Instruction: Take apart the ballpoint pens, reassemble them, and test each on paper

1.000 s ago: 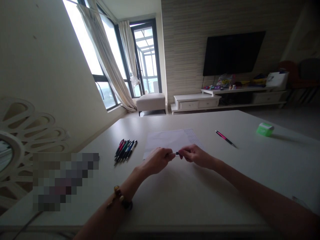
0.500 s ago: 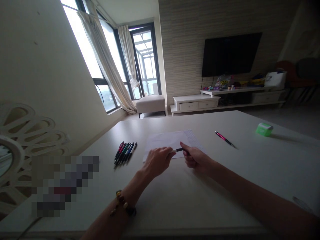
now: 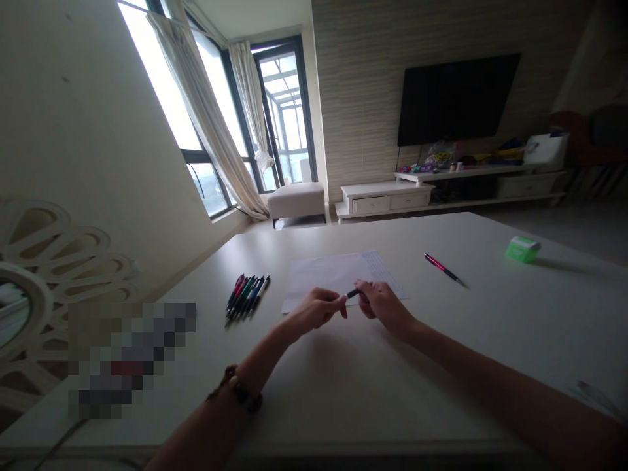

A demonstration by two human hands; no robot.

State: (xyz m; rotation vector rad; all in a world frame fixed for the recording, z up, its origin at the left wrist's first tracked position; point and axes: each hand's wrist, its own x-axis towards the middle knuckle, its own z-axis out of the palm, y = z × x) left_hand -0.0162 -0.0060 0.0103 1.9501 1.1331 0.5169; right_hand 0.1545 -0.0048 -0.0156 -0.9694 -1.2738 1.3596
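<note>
Between my two hands, above the near edge of a sheet of paper (image 3: 321, 269), is a pen (image 3: 352, 294) with a dark section showing. My left hand (image 3: 318, 307) pinches one end of it, and its fingers cover that part. The other end is closed in the fingers of my right hand (image 3: 385, 304), so its tip is hidden. Writing or printed lines run down the right side of the paper. To the left lies a row of several pens (image 3: 246, 296) in different colours. A pink and black pen (image 3: 444, 268) lies alone to the right.
A bright green box (image 3: 523, 250) stands near the right edge of the white table (image 3: 294, 412). A blurred-out object (image 3: 142, 353) with a cable lies at the left. Beyond are an ottoman (image 3: 297, 199), a TV cabinet (image 3: 383, 199) and a television (image 3: 458, 101).
My right thumb, raised before, has come down onto the pen, and the fingers have curled further over it. My left hand has shifted slightly and turned. The loose pens lie as before.
</note>
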